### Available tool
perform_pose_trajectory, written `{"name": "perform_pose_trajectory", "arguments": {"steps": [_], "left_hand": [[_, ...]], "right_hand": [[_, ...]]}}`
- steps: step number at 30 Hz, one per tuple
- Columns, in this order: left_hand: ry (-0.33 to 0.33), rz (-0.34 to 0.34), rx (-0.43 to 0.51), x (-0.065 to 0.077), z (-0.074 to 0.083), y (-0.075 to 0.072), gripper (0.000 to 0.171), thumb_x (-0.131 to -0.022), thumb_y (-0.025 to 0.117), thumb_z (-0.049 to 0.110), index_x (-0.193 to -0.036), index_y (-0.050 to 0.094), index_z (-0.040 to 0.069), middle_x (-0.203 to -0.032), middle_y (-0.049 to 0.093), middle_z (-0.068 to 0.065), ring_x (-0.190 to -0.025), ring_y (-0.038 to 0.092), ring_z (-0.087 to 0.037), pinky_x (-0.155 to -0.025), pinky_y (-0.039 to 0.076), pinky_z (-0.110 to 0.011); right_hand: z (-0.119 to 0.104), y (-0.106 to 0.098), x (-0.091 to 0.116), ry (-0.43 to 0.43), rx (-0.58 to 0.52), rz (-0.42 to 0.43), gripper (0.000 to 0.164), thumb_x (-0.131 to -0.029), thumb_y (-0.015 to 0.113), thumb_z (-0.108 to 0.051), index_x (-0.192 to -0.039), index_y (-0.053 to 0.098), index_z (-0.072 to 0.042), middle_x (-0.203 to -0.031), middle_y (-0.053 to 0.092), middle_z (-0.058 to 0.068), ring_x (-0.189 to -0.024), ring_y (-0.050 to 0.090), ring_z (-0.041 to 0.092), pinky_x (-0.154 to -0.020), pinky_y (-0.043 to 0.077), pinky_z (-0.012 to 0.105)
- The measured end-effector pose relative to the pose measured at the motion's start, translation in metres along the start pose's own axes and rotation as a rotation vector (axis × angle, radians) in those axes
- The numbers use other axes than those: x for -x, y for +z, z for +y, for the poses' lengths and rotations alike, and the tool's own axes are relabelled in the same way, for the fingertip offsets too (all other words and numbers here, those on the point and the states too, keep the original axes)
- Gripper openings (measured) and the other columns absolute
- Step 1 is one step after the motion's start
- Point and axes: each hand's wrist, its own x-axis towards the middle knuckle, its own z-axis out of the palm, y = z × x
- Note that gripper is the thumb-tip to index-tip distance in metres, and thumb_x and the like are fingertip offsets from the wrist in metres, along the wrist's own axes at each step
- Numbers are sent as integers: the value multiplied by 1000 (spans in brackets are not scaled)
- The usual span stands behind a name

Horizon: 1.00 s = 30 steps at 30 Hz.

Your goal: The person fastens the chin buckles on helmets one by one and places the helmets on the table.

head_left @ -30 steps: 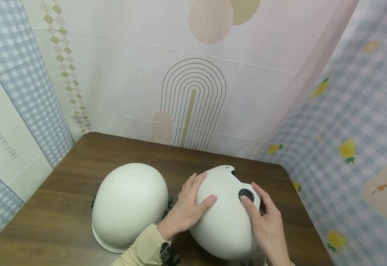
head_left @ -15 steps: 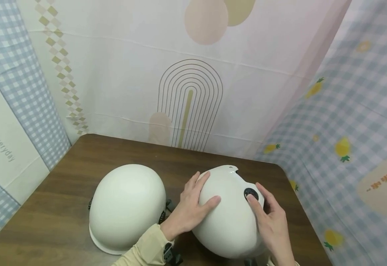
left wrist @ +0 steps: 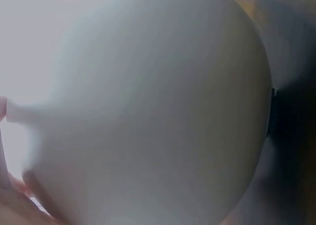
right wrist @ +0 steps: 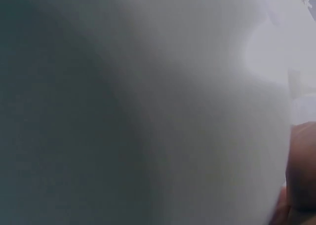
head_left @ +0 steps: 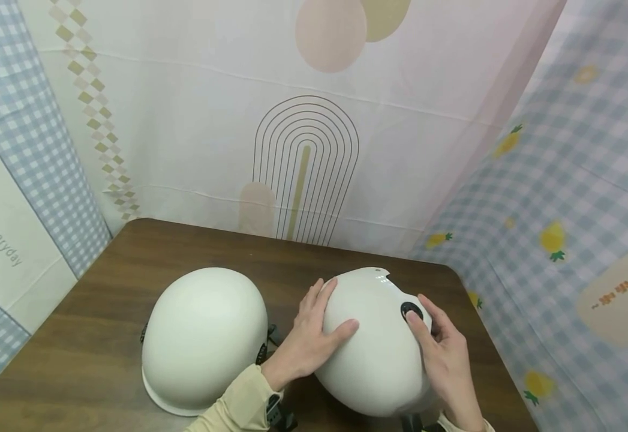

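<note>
A white helmet (head_left: 373, 366) is tilted between both hands, its notched edge turned to the far right. My left hand (head_left: 311, 333) rests on its left side, fingers spread and fairly straight, the thumb lying over the dome. Near the rim, my right hand (head_left: 445, 360) has its thumb on the lower part of a round black disc (head_left: 409, 308) set in the shell, with the fingers hooked round the edge. Dark straps (head_left: 412, 422) hang below. Smooth white shell fills most of the left wrist view, while the shell (right wrist: 212, 111) is blurred in the right wrist view.
A second white helmet (head_left: 206, 336) stands dome up to the left, close beside the left forearm, with black fittings at its sides. Both are on a brown wooden table (head_left: 92, 312). Patterned cloth hangs (head_left: 200, 138) close behind and on both sides.
The held helmet has tipped and shifted slightly right, carrying the disc right and a little up; more strap shows beneath. Both hands keep their places on it. The view has swung slightly.
</note>
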Motion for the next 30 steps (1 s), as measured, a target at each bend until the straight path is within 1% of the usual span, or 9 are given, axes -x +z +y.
{"name": "perform_pose_trajectory", "arguments": {"steps": [3, 6, 9, 12, 17, 20, 24, 27, 30], "left_hand": [[1, -10, 16, -1, -2, 1, 83, -86, 53, 70, -154, 15, 41, -161, 8, 0, -145, 12, -36, -97, 30, -71], [-8, -18, 48, -1, -6, 2, 85, -86, 55, 68, -154, 12, 42, -161, 6, -3, -143, 16, -37, -94, 34, -70], [-37, -27, 87, -1, -11, 3, 86, -86, 57, 66, -154, 8, 44, -161, 6, -4, -140, 23, -39, -91, 38, -68], [-55, -34, 108, 0, -16, 4, 86, -86, 58, 64, -153, 7, 45, -160, 7, -4, -137, 29, -40, -89, 41, -67], [-43, -33, 114, -1, -20, 5, 84, -87, 59, 63, -152, 8, 48, -160, 8, -5, -135, 30, -42, -87, 42, -66], [-37, -34, 116, -2, -20, 4, 83, -87, 59, 63, -152, 9, 49, -160, 10, -5, -135, 31, -41, -87, 42, -65], [-40, -38, 110, -4, -19, 2, 83, -87, 58, 64, -152, 9, 49, -159, 11, -4, -133, 34, -40, -87, 43, -64], [-44, -41, 108, -5, -19, 1, 83, -87, 58, 64, -152, 9, 49, -159, 11, -5, -133, 35, -41, -86, 44, -64], [-45, -45, 112, -6, -19, 0, 82, -87, 57, 64, -152, 9, 49, -159, 11, -6, -133, 34, -42, -87, 43, -65]], "right_hand": [[3, -1, -4, 27, -34, 7, 50, -93, 62, -46, -139, 54, -26, -96, 65, 0, -83, 58, 5, -71, 49, 21], [6, -1, -7, 73, -92, -15, 54, -92, 61, -49, -140, 53, -26, -110, 66, 2, -89, 60, 3, -72, 50, 20], [8, 0, -9, 142, -167, -41, 58, -91, 61, -52, -142, 51, -26, -132, 58, 2, -101, 58, -3, -76, 50, 19], [11, 1, -7, 193, -210, -41, 60, -89, 62, -54, -142, 51, -27, -139, 53, 1, -103, 57, -5, -76, 50, 19], [10, 2, -2, 205, -169, -22, 65, -88, 59, -59, -145, 46, -31, -136, 53, 3, -105, 60, 9, -78, 52, 27], [9, 4, 1, 125, -47, -20, 72, -91, 54, -60, -153, 32, -29, -142, 40, 13, -119, 50, 29, -91, 48, 46], [12, 9, 7, -96, 57, 31, 73, -96, 58, -44, -156, 18, -32, -151, 16, 15, -133, 29, 38, -98, 31, 66], [15, 13, 8, -270, 65, 82, 67, -96, 61, -28, -153, 27, -37, -156, 13, 3, -137, 24, 33, -97, 28, 69], [16, 15, 7, -419, 79, 92, 55, -98, 59, -18, -147, 42, -34, -157, 22, -6, -138, 28, 31, -97, 26, 72]]}}
